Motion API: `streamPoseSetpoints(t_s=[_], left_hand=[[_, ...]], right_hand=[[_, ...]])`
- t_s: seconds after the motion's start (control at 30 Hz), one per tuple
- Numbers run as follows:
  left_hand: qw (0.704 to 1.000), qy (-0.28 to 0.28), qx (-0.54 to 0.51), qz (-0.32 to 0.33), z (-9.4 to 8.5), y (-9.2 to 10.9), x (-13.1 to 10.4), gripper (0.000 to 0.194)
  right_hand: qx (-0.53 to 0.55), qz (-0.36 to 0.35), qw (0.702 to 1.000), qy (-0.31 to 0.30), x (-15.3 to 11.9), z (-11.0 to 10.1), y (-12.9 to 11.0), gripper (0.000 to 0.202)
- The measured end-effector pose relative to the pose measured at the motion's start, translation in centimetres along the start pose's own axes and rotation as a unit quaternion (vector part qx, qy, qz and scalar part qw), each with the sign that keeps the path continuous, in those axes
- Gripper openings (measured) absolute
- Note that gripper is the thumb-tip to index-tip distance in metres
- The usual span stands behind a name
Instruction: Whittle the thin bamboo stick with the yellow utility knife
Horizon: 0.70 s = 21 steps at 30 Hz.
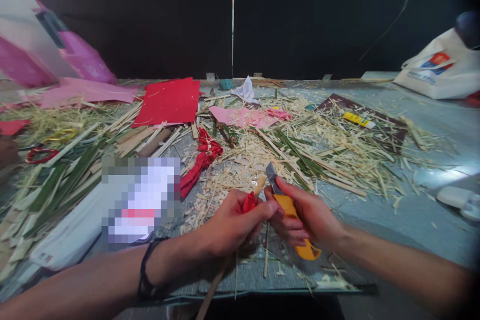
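Observation:
My left hand [236, 222] is closed round a thin bamboo strip [214, 287], whose pale tip sticks up past the fingers and whose tail hangs below the table edge. A bit of red cloth or paper [249, 202] shows between thumb and forefinger. Wrapped round the yellow handle of a utility knife [287, 205] is my right hand [307, 215], its thumb along the top. The grey blade end of the knife points up, close beside the strip's tip. Both hands meet over the table's front, above a heap of pale shavings [240, 160].
Split bamboo strips [69, 185] lie at left beside a phone-like blurred patch [144, 200]. Behind are red paper [168, 102], pink paper [242, 116], twisted red cloth [202, 160] and a yellow tube [358, 120]. A white bag [435, 67] stands far right. Another person's hand [7, 152] shows at left.

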<state>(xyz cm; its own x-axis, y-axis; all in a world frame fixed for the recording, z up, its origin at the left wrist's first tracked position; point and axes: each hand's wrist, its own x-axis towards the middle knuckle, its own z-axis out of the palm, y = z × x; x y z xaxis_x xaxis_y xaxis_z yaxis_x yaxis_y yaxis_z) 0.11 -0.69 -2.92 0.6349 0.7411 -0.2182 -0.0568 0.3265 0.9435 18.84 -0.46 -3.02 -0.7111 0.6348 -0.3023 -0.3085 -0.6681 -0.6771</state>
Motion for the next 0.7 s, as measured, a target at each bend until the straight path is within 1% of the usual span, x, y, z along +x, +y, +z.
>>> streamPoseSetpoints(t_s=[0.07, 0.13, 0.17, 0.23, 0.33, 0.43, 0.6, 0.7], left_hand=[[1.000, 0.004, 0.022, 0.007, -0.1, 0.1, 0.0, 0.055], [0.999, 0.002, 0.048, 0.008, -0.1, 0.3, 0.0, 0.054], [0.998, -0.004, 0.061, 0.005, -0.2, 0.5, 0.0, 0.052], [0.996, -0.028, 0.089, -0.003, -0.3, 0.8, -0.1, 0.050], [0.992, -0.046, 0.121, -0.010, -0.4, 1.0, -0.1, 0.049], [0.992, -0.056, 0.115, -0.011, -0.6, 1.0, -0.1, 0.049], [0.989, -0.130, 0.073, -0.017, -1.3, 1.1, 0.2, 0.046], [0.985, -0.160, 0.047, -0.032, -1.6, 1.4, 0.3, 0.046]], right_hand=[[-0.022, -0.048, 0.998, 0.037, 0.0, 0.3, 0.1, 0.041], [-0.056, -0.114, 0.988, 0.091, -0.1, 0.7, 0.0, 0.029], [-0.075, -0.139, 0.981, 0.113, -0.1, 0.9, 0.0, 0.028], [-0.109, -0.164, 0.971, 0.136, -0.2, 1.2, -0.3, 0.031], [-0.130, -0.169, 0.968, 0.133, -0.1, 1.4, -0.6, 0.029], [-0.115, -0.174, 0.971, 0.120, 0.0, 1.3, -0.8, 0.025], [-0.089, -0.184, 0.975, 0.088, 0.0, 1.2, -0.8, 0.020], [-0.087, -0.189, 0.975, 0.072, -0.1, 1.3, -0.9, 0.016]])
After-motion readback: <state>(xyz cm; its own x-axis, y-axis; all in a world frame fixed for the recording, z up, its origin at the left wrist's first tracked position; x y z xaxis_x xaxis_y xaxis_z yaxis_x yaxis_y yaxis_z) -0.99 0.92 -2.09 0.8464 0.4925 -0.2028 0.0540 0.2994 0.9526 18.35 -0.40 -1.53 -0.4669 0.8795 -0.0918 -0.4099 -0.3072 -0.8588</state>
